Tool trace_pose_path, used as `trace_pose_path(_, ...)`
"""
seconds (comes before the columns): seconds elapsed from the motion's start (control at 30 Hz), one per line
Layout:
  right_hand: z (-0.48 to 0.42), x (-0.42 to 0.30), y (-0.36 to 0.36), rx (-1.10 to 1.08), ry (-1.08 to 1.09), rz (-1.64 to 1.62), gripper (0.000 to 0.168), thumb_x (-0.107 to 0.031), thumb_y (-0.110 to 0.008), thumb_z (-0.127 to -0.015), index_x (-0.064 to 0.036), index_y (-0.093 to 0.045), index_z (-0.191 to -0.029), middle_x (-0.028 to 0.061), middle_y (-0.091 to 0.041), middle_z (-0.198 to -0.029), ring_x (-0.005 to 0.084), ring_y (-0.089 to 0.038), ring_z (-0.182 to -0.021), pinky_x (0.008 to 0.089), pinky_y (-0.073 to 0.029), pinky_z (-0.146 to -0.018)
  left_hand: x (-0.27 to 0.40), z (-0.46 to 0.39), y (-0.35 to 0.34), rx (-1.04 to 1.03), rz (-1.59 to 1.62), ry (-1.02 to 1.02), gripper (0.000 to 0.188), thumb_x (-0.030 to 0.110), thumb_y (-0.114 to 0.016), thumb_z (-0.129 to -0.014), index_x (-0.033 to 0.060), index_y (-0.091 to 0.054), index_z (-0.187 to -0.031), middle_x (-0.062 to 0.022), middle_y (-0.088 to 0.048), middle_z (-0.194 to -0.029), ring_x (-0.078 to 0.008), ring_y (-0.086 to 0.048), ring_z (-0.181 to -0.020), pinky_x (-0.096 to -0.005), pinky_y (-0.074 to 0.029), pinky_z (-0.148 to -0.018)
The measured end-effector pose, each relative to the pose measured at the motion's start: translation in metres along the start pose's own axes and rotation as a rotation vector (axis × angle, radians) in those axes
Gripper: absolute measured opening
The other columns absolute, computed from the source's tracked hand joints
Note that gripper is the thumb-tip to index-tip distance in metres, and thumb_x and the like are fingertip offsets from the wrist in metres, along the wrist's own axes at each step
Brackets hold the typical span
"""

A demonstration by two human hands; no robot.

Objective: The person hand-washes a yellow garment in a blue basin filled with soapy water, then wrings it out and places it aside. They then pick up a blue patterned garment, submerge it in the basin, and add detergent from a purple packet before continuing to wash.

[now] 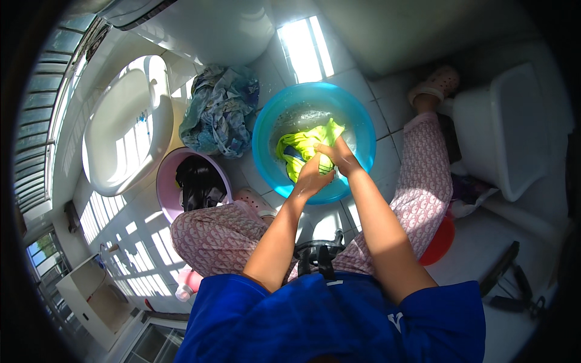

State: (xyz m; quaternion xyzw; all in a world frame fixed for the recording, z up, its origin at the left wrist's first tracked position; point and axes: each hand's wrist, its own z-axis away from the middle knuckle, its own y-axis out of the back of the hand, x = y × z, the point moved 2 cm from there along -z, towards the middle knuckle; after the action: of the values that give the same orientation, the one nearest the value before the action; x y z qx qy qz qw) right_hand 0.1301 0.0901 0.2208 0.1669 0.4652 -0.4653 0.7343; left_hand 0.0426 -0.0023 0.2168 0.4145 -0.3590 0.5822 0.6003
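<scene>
A blue plastic basin [268, 170] stands on the tiled floor before me, with soapy water [290, 119] inside. In it lies a bunched neon-yellow garment [297, 141] that has a dark blue patch. My left hand [311, 178] grips the near folds of this cloth. Just to the right and slightly farther off, my right hand [339, 155] holds another part of it, a gathered end standing up above the fingers. Both hands are close together over the basin, thumbs on the fabric. The cloth's underside and some fingertips are hidden.
Left of the basin sit a heap of patterned bluish fabric [222, 111] and a pink tub [167, 181] holding dark cloth [202, 179]. Beyond them stands a white baby bathtub [113, 131]. A pink bottle [188, 283] is by my left knee. At right are a white plastic tub [481, 131] and a red basin [439, 242].
</scene>
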Motion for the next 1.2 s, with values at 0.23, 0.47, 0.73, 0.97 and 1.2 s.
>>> trace_pose_path(0.23, -0.026, 0.105, 0.000, 0.141, -0.006, 0.468, 0.060, -0.012, -0.069, -0.077, 0.005, -0.042, -0.128, 0.0176, -0.057, -0.117, 0.0297, -0.059, -0.102, 0.0363, -0.047, -0.088, -0.042, 0.023, -0.024, -0.054, 0.219, 0.321, 0.046, 0.029, -0.061, -0.088, 0.0105, -0.044, -0.127, -0.0098, -0.053, -0.120, -0.0163, -0.053, -0.108, -0.0317, -0.043, -0.085)
trace_pose_path(0.47, 0.017, 0.085, 0.005, 0.225, -0.094, -0.127, 0.060, -0.008, -0.063, -0.078, -0.009, -0.043, -0.135, 0.0204, -0.054, -0.122, 0.0329, -0.057, -0.109, 0.0388, -0.052, -0.081, -0.096, 0.025, -0.009, 0.330, 1.124, 0.641, 0.075, 0.062, -0.052, -0.085, 0.0057, -0.038, -0.133, -0.0171, -0.057, -0.118, -0.0265, -0.061, -0.096, -0.0328, -0.049, -0.077)
trace_pose_path(0.73, 0.032, 0.026, -0.048, 0.519, 0.180, 0.679, 0.029, -0.033, -0.068, -0.078, -0.012, -0.059, -0.097, 0.0137, -0.063, -0.096, 0.0357, -0.060, -0.088, 0.0454, -0.048, -0.075, -0.101, -0.017, -0.021, 0.245, 1.425, 0.316, 0.040, 0.033, -0.048, -0.095, 0.0030, -0.051, -0.121, -0.0129, -0.059, -0.114, -0.0242, -0.061, -0.094, -0.0334, -0.052, -0.076)
trace_pose_path(0.97, 0.057, 0.030, -0.062, 0.315, 0.153, 0.755, 0.033, -0.030, -0.062, -0.082, -0.015, -0.056, -0.111, 0.0160, -0.059, -0.104, 0.0384, -0.060, -0.090, 0.0454, -0.049, -0.076, -0.090, -0.023, 0.008, 0.123, 1.438, 0.248, 0.041, 0.036, -0.042, -0.096, 0.0040, -0.049, -0.122, -0.0124, -0.058, -0.119, -0.0262, -0.059, -0.102, -0.0376, -0.049, -0.087)
trace_pose_path(1.2, 0.006, 0.096, -0.015, 0.485, 0.008, 0.565, 0.023, -0.026, -0.051, -0.090, -0.007, -0.053, -0.104, 0.0250, -0.062, -0.096, 0.0437, -0.059, -0.090, 0.0470, -0.047, -0.076, -0.089, -0.006, 0.000, 0.302, 1.122, 0.329, 0.034, 0.015, -0.042, -0.094, -0.0038, -0.050, -0.122, -0.0143, -0.060, -0.115, -0.0238, -0.060, -0.101, -0.0356, -0.049, -0.087)
